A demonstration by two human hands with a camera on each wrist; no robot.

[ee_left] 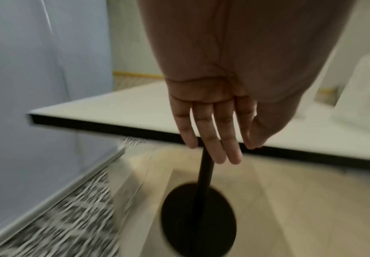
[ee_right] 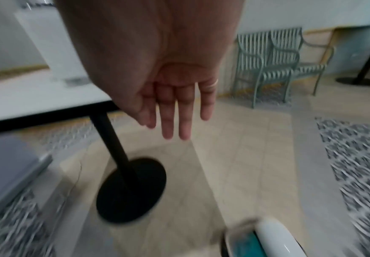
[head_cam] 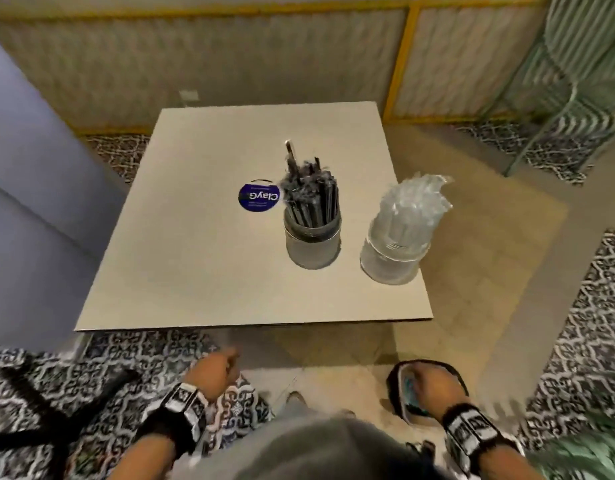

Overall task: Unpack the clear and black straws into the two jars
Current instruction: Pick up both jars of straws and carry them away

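While both hands hang below the bench edge, holding nothing:
Bench (head_cam: 202,271): square, pale top with a dark edge, carried on a black pedestal leg (ee_right: 111,137) with a round black base (ee_right: 131,191).
Left jar (head_cam: 312,242): glass, upright near the middle of the bench, filled with black straws (head_cam: 311,199) standing on end, wrapper film crumpled around their tops.
Right jar (head_cam: 392,259): glass, upright at the right edge of the bench, just beside the left jar but apart from it; packed with clear straws (head_cam: 411,206), tops fanned and leaning right.
Round blue label (head_cam: 259,198): flat on the bench, just left of the black straws, white lettering "ClayG" seen upside down.
Left hand (head_cam: 214,374): low, in front of the near bench edge; in the left wrist view fingers (ee_left: 210,139) straight, close together, pointing down, empty.
Right hand (head_cam: 434,384): low, to the right of the bench; in the right wrist view fingers (ee_right: 185,118) straight, slightly apart, empty; ring (ee_right: 211,84) on one finger.
Wrists: black straps with patterned markers on each.
Floor: beige tiles, black-and-white patterned rug (head_cam: 590,341).
Surroundings: green slatted metal chairs (ee_right: 276,64) at right, blue upholstered seat (head_cam: 32,202) at left; blurred white and teal object (ee_right: 267,241) near the right hand, not identifiable.
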